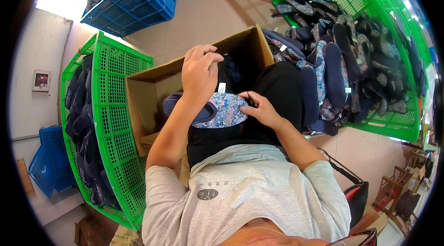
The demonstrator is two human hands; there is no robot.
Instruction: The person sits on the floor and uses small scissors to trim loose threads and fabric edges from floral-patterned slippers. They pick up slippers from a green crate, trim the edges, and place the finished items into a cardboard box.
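Observation:
A slipper (pixel 223 112) with a blue-and-pink flowered top and navy lining lies across my lap, its toe to the right. A small white tag (pixel 222 87) stands up at its far edge. My right hand (pixel 263 111) is closed on the toe, the thumb on top. A small dark object (pixel 251 100) shows by its fingers, too small to name. My left hand (pixel 200 68) is raised beyond the slipper, over the carton's opening. Its fingers are bent and pressed together, and what they hold, if anything, does not show. The left forearm covers part of the heel end.
An open cardboard carton (pixel 152 68) stands before my knees. Green crates hold slippers at left (pixel 111 130) and right (pixel 393 128). More slippers (pixel 334 74) are heaped beside my right leg. A blue crate (pixel 138 5) stands at the far left.

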